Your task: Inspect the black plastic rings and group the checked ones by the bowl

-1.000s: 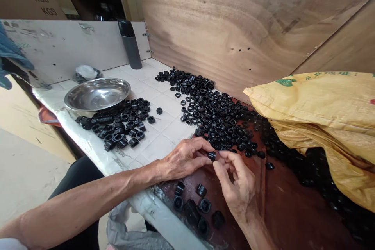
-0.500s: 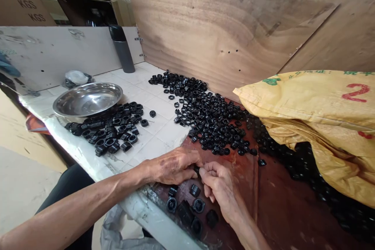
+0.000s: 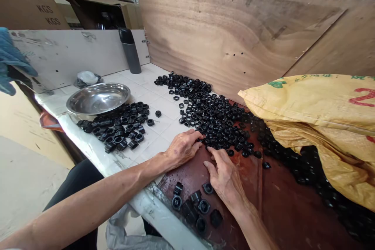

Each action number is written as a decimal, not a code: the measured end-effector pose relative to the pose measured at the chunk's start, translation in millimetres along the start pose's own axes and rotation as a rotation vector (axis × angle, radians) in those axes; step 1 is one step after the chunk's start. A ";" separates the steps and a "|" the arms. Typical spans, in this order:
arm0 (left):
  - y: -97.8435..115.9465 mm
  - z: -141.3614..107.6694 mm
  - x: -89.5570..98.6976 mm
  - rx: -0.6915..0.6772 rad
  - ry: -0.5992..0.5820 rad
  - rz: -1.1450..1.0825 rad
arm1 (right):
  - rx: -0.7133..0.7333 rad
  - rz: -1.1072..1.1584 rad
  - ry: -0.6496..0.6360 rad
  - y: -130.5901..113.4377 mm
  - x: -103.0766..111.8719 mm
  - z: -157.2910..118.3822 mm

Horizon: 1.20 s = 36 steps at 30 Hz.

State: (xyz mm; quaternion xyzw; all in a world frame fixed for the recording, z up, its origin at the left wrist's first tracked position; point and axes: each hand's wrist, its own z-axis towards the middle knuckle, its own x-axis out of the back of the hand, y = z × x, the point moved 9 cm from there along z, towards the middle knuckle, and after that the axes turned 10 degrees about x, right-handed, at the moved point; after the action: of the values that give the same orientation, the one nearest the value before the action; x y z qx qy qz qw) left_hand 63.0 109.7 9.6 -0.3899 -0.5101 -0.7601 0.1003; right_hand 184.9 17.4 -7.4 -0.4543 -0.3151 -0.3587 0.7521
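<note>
My left hand is at the near edge of the large pile of small black rings, fingers curled at the parts; whatever they grip is hidden. To its right, my right hand has its thumb and index finger apart, fingertips by the same edge, nothing seen between them. Several black fittings lie on the dark red surface below my hands. Another heap of black fittings rests on the white tiled surface to the left, beside a steel bowl.
A yellow sack lies at the right over more black parts. A dark bottle stands in the back left corner. Wooden boards wall the back. A blue cloth hangs at far left.
Both hands have moved away from each other's fingertips and forward to the pile's edge. One more fitting lies near the loose ones in front. The view has shifted slightly left.
</note>
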 end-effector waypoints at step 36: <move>7.2 -24.1 -21.2 0.337 -0.452 -0.914 | -0.104 0.373 0.328 -8.5 41.4 -1.8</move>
State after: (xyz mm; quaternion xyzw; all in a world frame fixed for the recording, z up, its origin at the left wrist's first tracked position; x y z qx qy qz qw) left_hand 69.4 80.6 -4.4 -0.2604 -0.7518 -0.5309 -0.2919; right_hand 200.7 2.4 28.9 -0.4783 -0.0806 -0.2985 0.8220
